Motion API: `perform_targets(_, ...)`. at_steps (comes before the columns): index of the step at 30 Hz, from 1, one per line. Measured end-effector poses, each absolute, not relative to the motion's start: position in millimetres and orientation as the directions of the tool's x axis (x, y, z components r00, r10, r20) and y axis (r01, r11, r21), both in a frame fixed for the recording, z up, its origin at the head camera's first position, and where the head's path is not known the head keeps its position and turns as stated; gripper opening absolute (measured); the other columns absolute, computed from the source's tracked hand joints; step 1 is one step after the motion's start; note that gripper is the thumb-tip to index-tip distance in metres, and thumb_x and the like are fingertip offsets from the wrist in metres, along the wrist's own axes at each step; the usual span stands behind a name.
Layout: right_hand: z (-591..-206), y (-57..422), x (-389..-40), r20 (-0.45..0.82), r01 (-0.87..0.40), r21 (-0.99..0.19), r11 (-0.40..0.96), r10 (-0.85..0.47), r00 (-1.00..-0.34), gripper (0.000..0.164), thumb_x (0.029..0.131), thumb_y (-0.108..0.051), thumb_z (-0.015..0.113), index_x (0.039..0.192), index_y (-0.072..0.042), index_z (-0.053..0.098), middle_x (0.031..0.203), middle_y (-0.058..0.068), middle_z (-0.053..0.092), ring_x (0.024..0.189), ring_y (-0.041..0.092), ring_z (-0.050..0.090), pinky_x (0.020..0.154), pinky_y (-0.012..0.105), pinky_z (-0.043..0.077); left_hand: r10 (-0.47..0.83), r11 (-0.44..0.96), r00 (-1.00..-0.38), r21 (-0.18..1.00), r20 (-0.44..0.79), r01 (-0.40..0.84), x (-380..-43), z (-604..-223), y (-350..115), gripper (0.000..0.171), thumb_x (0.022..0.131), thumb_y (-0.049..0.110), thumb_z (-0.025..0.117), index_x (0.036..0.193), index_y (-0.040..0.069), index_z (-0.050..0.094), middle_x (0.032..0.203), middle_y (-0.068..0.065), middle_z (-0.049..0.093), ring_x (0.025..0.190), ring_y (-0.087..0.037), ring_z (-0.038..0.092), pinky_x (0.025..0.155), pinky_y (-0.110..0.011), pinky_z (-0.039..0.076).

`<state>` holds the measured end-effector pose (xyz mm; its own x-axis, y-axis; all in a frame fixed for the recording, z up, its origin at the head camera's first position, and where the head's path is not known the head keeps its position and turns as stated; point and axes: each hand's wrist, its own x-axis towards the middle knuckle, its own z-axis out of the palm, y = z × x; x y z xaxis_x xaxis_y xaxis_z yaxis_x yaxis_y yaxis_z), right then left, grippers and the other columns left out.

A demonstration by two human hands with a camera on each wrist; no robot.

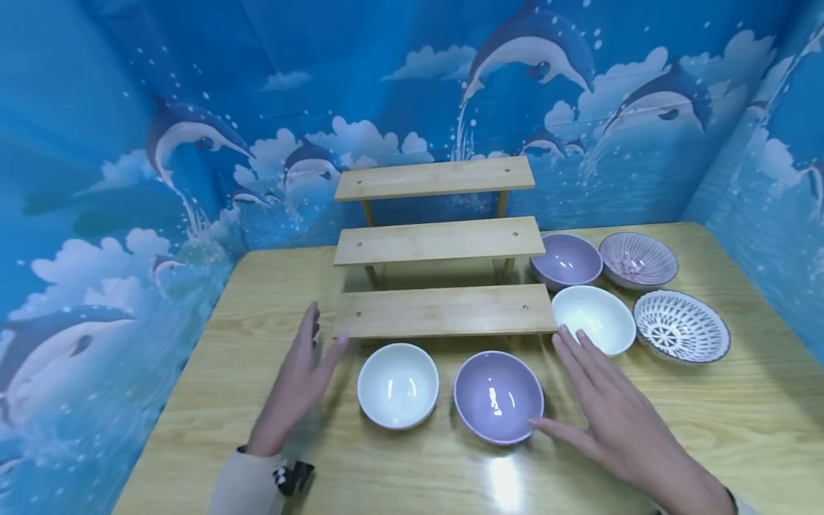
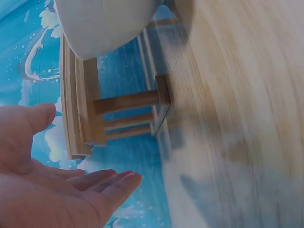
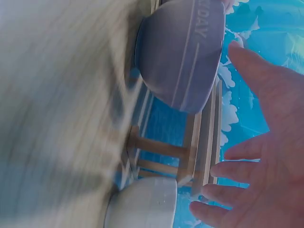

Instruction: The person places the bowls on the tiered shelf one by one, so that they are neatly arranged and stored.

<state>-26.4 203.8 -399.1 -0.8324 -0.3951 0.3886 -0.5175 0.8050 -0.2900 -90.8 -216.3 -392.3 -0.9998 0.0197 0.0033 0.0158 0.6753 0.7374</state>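
Note:
A white bowl [image 1: 398, 386] and a purple bowl [image 1: 498, 397] stand side by side in front of a three-step wooden rack [image 1: 444, 312]. To the left of the white bowl is my left hand [image 1: 297, 386], its fingers extended and thumb spread, holding nothing. My right hand [image 1: 611, 425] is on the purple bowl's right, fingers stretched out and palm turned inward. Its thumb tip overlaps that bowl's rim in the head view. Seen from the right wrist, the purple bowl [image 3: 183, 54] carries pale lettering, and the thumb [image 3: 251, 66] is close by its rim.
Right of the rack sit another purple bowl [image 1: 566, 261], a striped purple bowl [image 1: 639, 260], a second white bowl [image 1: 595, 318] and a black-and-white patterned bowl [image 1: 682, 327]. Dolphin-print cloth [image 1: 386, 86] walls off the back and sides of the wooden table [image 1: 212, 400].

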Motion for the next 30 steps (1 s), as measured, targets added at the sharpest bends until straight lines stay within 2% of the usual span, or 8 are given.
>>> perform_targets(2,-400.1,201.7,-25.6,0.385,-0.523,-0.303,0.797,-0.4,-0.832,0.113,0.079,-0.062,0.078,0.162,-0.008,0.023,0.165,0.014,0.026,0.152,0.03,0.022,0.124,0.021,0.003,0.014,0.61,-0.999,0.792,-0.036,-0.02,-97.7,-394.8,-216.5,0.088,0.103,0.052,0.052,0.164,0.015,0.0,0.166,-0.02,0.016,0.149,-0.041,0.026,0.12,-0.054,0.026)
perform_targets(6,-401.9,196.9,-24.4,0.371,-0.538,-0.344,0.77,-0.415,-0.831,0.116,0.077,-0.062,0.08,0.163,-0.011,0.021,0.164,0.015,0.028,0.149,0.034,0.03,0.122,0.018,0.006,0.016,0.489,-0.995,0.869,-0.094,-0.074,-110.1,-398.9,-214.6,0.088,0.103,0.05,0.054,0.164,0.014,0.002,0.166,-0.02,0.017,0.15,-0.038,0.025,0.122,-0.048,0.025)
perform_targets(8,-402.7,194.3,-23.9,0.348,-0.531,-0.374,0.76,-0.415,-0.84,0.117,0.076,-0.061,0.081,0.163,-0.013,0.02,0.165,0.013,0.027,0.148,0.034,0.032,0.123,0.021,0.011,0.011,0.453,-0.993,0.886,-0.115,-0.097,-114.8,-400.2,-212.9,0.088,0.102,0.05,0.055,0.164,0.013,0.005,0.166,-0.021,0.018,0.151,-0.037,0.024,0.123,-0.048,0.024)
perform_targets(11,-404.5,189.9,-23.6,0.294,-0.503,-0.428,0.751,-0.411,-0.863,0.118,0.075,-0.063,0.08,0.163,-0.016,0.019,0.165,0.01,0.027,0.145,0.036,0.035,0.12,0.041,0.03,-0.017,0.425,-0.985,0.89,-0.171,-0.162,-121.0,-401.3,-209.4,0.089,0.1,0.056,0.056,0.164,0.016,0.008,0.166,-0.02,0.016,0.152,-0.036,0.019,0.123,-0.05,0.021)
perform_targets(15,-408.8,185.5,-26.9,0.229,-0.469,-0.519,0.715,-0.412,-0.882,0.118,0.073,-0.066,0.08,0.163,-0.015,0.022,0.163,0.015,0.03,0.142,0.042,0.039,0.105,0.065,0.042,-0.059,0.411,-0.966,0.876,-0.251,-0.252,-129.2,-402.6,-203.6,0.09,0.097,0.063,0.055,0.164,0.021,0.011,0.168,-0.015,0.011,0.154,-0.034,0.014,0.123,-0.054,0.018)
perform_targets(21,-417.0,182.2,-35.7,0.205,-0.451,-0.635,0.627,-0.426,-0.881,0.122,0.069,-0.062,0.086,0.162,-0.014,0.024,0.157,0.023,0.038,0.137,0.043,0.044,0.102,0.064,0.045,-0.082,0.331,-0.954,0.894,-0.29,-0.301,-140.6,-406.3,-197.1,0.089,0.098,0.057,0.057,0.164,0.017,0.011,0.17,-0.01,0.01,0.155,-0.032,0.009,0.125,-0.054,0.011)
perform_targets(27,-422.1,174.7,-40.9,0.207,-0.45,-0.696,0.559,-0.443,-0.872,0.125,0.062,-0.061,0.09,0.161,-0.017,0.027,0.152,0.016,0.045,0.132,0.035,0.051,0.1,0.063,0.048,-0.082,0.298,-0.945,0.897,-0.318,-0.328,-145.1,-410.9,-196.0,0.093,0.098,0.057,0.058,0.164,0.015,0.008,0.17,-0.008,0.006,0.155,-0.029,0.003,0.125,-0.053,0.005)
perform_targets(30,-423.7,172.7,-42.7,0.226,-0.457,-0.702,0.546,-0.437,-0.87,0.124,0.061,-0.057,0.093,0.159,-0.012,0.031,0.145,0.012,0.051,0.124,0.031,0.056,0.096,0.06,0.051,-0.084,0.304,-0.94,0.89,-0.33,-0.339,-146.5,-411.6,-196.5,0.096,0.096,0.06,0.058,0.164,0.015,0.007,0.17,-0.008,0.003,0.155,-0.03,0.002,0.125,-0.054,0.005)
